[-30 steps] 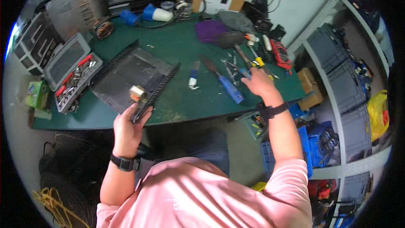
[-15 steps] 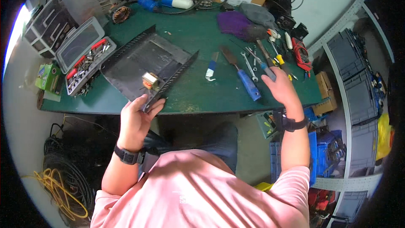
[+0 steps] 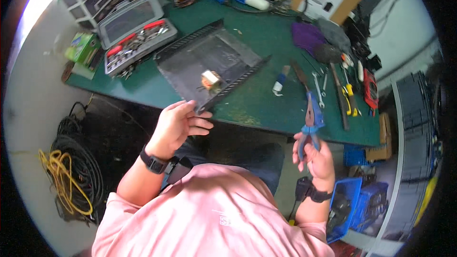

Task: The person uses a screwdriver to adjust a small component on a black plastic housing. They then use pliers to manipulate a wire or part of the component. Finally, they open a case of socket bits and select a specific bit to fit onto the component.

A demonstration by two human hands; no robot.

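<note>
While the right hand (image 3: 318, 159) grips blue-handled pliers (image 3: 311, 131) in curled fingers, their nose aimed at twelve o'clock, the left hand (image 3: 177, 123) is at the near corner of a black panel (image 3: 190, 64) lying on the green desk (image 3: 266, 33). Its thumb is at that corner and its other fingers are loosely spread; whether they grip it, I cannot tell. At one o'clock from the left hand, a small transformer-like part (image 3: 209, 80) sits on the panel; at eleven, an open socket case (image 3: 170, 32). From the right hand, wrenches (image 3: 318, 88) lie at twelve o'clock, a red meter (image 3: 371, 90) at one.
</note>
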